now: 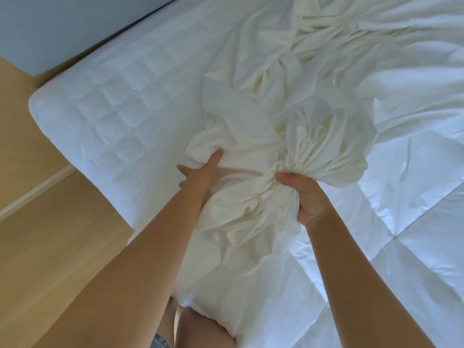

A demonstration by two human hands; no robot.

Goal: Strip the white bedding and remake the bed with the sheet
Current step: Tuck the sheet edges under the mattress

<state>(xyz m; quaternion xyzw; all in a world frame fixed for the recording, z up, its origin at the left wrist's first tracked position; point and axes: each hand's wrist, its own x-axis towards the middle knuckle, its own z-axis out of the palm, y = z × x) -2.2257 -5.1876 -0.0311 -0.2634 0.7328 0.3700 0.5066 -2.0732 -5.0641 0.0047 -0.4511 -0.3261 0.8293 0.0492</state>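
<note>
Stripping, I judge: right hand [308,197] clenches a bunch of sheet [251,136] near the mattress [100,109] corner; left hand [198,174] presses it, fingers straight. Next: lift it clear.

Right hand [310,197] clamps a twisted bunch of the cream sheet [251,136], fabric fanning out past the knuckles. Left hand [200,175] presses into the heap's near side, fingers straight, thumb out. The sheet lies rumpled across the bed, baring the quilted mattress pad [113,109] on the left; a white duvet [414,209] lies to the right. Wooden floor [50,234] lies beside the bed.
</note>
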